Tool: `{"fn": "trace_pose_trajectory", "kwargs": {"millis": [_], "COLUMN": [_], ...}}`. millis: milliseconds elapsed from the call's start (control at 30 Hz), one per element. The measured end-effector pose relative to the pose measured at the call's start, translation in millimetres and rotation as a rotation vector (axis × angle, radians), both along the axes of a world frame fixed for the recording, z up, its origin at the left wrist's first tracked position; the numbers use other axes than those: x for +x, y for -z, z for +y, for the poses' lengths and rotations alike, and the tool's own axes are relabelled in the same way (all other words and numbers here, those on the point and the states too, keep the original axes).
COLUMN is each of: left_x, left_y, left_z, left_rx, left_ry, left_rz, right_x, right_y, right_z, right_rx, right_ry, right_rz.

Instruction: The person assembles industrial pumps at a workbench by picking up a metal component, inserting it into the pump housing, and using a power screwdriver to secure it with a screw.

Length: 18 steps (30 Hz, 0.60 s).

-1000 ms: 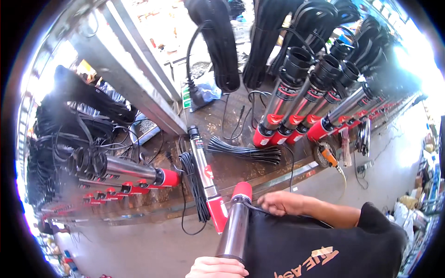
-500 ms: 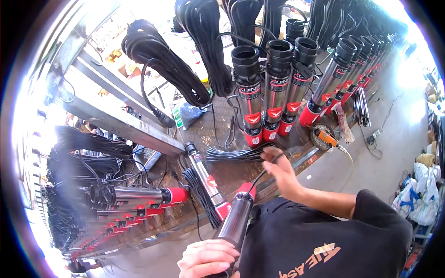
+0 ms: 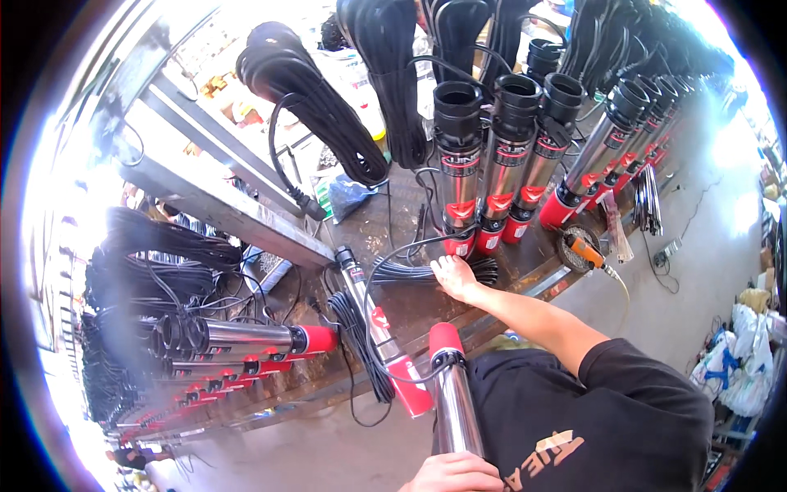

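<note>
My left hand (image 3: 455, 476), at the lower edge, is closed around a steel submersible pump (image 3: 459, 410) with a red end cap, which points away from me. A black cable leaves the pump near the cap and loops up over the bench. My right hand (image 3: 453, 277) reaches forward to a bundled coil of black cable (image 3: 402, 273) on the bench, its fingers bent over the coil. Left of the held pump lies a second, slimmer pump (image 3: 379, 320) with a red end, and beside it another black cable coil (image 3: 358, 344).
Several upright pumps (image 3: 459, 180) with red bases stand beyond my right hand. Large cable bundles (image 3: 316, 107) hang behind. A metal frame beam (image 3: 221, 209) crosses at left, above a row of lying pumps (image 3: 246, 340). An orange-handled tool (image 3: 584, 250) rests in a round dish at right.
My right hand has moved from the pump's cable down onto the coil. The held pump has swung more upright and to the right. Its cable now loops out to the left.
</note>
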<state>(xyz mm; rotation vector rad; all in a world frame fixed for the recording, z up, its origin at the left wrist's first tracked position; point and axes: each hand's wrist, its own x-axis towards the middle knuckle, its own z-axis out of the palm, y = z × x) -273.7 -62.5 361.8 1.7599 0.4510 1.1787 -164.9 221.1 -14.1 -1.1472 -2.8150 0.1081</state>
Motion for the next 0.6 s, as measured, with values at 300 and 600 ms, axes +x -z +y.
{"fn": "trace_pose_trajectory", "kwargs": {"millis": [300, 600], "left_x": [-47.5, -34.9], "left_y": [158.8, 206.9], "left_z": [84.9, 166.7], "left_rx": [-1.107, -1.087], "left_ry": [-0.599, -1.053], "left_rz": [-0.668, -0.515], "right_x": [-4.1, 12.8], "right_y": [-103.8, -193.6], "right_z": [2.3, -50.7], "right_rx": [-1.418, -1.770], "right_ry": [0.302, 0.305], "right_rz": [0.499, 0.832]}}
